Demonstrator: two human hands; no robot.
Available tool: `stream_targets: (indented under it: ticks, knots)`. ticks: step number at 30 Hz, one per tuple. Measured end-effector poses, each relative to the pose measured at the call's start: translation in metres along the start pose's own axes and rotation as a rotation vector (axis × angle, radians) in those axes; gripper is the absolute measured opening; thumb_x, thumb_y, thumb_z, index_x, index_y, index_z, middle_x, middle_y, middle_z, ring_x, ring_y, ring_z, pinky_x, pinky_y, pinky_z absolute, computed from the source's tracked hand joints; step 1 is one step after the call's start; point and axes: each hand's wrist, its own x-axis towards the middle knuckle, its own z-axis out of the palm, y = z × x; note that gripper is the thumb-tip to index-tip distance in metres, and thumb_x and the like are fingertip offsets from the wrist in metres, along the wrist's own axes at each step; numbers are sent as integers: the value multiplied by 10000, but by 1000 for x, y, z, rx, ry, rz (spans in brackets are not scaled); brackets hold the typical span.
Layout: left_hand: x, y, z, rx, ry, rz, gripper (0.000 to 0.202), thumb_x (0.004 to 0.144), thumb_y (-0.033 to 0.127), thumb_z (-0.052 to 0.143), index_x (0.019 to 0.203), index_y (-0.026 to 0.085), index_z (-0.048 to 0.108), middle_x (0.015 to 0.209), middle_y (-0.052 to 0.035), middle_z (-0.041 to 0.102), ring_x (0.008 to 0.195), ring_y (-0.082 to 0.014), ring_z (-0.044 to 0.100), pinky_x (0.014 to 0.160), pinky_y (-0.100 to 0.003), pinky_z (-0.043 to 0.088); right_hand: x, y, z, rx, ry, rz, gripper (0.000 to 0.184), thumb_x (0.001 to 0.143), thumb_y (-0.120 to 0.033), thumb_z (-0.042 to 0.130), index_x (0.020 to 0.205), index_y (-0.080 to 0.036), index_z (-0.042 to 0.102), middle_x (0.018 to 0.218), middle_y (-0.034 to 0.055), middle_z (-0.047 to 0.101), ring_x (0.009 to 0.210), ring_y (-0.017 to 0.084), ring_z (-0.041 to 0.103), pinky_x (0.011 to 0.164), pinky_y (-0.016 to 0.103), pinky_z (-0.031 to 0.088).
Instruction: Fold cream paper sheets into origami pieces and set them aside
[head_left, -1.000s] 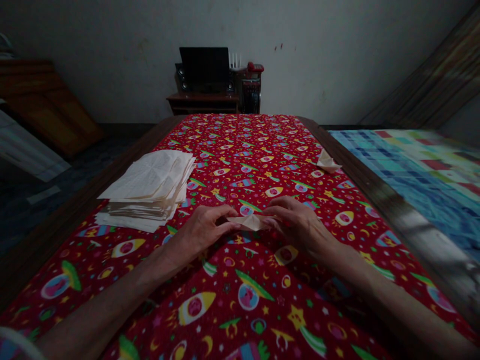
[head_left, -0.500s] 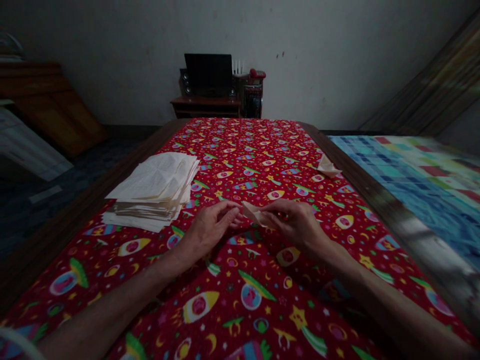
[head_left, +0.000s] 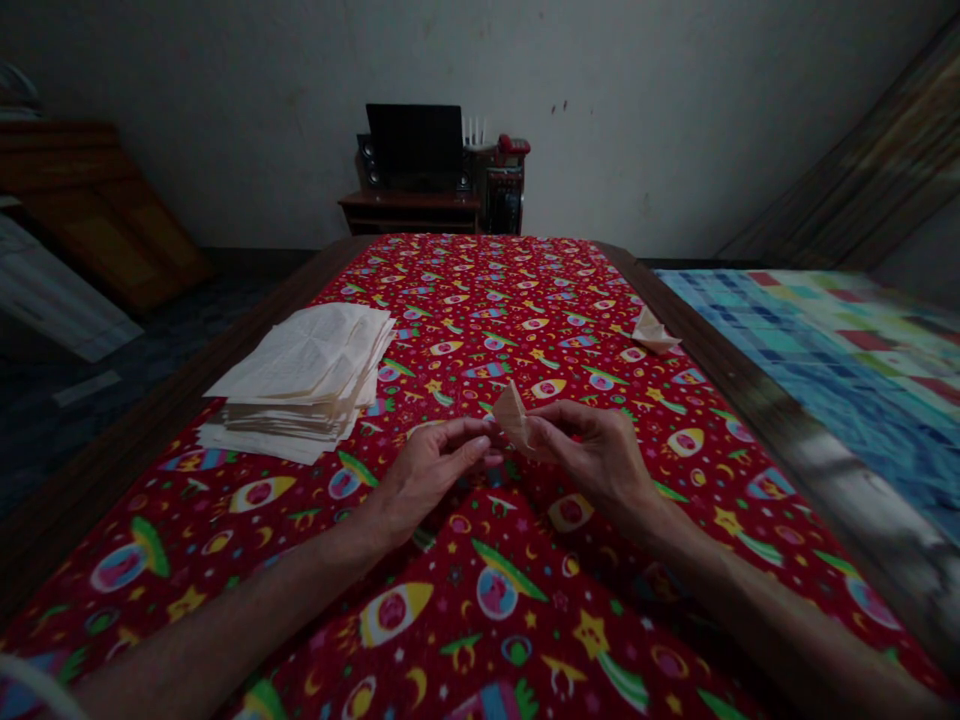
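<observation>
A small folded paper boat (head_left: 513, 415), pale with printed lines, is pinched between the thumb and index finger of my right hand (head_left: 600, 450). Its pointed tip stands upward, and it is held a little above the red cloth. My left hand (head_left: 439, 465) is just left of the paper boat, fingers stretched toward it and slightly apart; whether a fingertip touches the paper is hard to tell. A similar paper boat (head_left: 654, 332) rests on the cloth near the right edge. On the left lies a thick stack of creased paper sheets (head_left: 300, 350).
A red cloth with rockets and stars (head_left: 495, 590) covers the wooden table (head_left: 720, 380). Beyond its far end is a desk (head_left: 409, 205) with a monitor (head_left: 415, 147) and speakers. A bed with a checkered cover (head_left: 817, 370) is on the right, a wooden cabinet (head_left: 97, 210) on the left.
The paper boat in my right hand has been tilted upright, so its pointed face now shows. My left fingers have opened slightly beside it.
</observation>
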Motion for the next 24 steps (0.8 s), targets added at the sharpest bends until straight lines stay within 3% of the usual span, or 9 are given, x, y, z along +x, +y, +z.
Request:
stream_targets:
  ticks: [8,13,19,24]
  knots:
    - [-1,-4,-2,3,-118,4,349,829,355,630,1121,168,667,1089,-68,695,967,-197,656,897,-304,505,-6,-5,-1,52,-33,-47,186,799,-271,599,830,-177,757,709,28,733,589,157,659,535,225,477]
    - [-1,-2,-6,29,-97,-13,398,828,367,630,1180,183,640,1032,-71,713,862,-169,662,784,-254,513,-8,-2,-1,118,-73,-18,180,801,-278,610,864,-215,766,767,25,743,633,189,684,567,260,518]
    - [-5,5,-5,-56,-204,-90,462,858,321,606,1307,250,527,1061,-56,708,880,-158,666,800,-253,492,-9,2,-7,277,-138,36,196,825,-314,598,916,-248,759,843,23,744,719,207,700,625,278,544]
    - [0,-1,-7,-51,-309,-48,448,866,340,583,1297,227,538,1097,-76,689,931,-163,654,824,-250,481,-9,2,-12,195,-175,42,222,841,-342,583,900,-223,760,761,21,736,668,180,675,596,252,524]
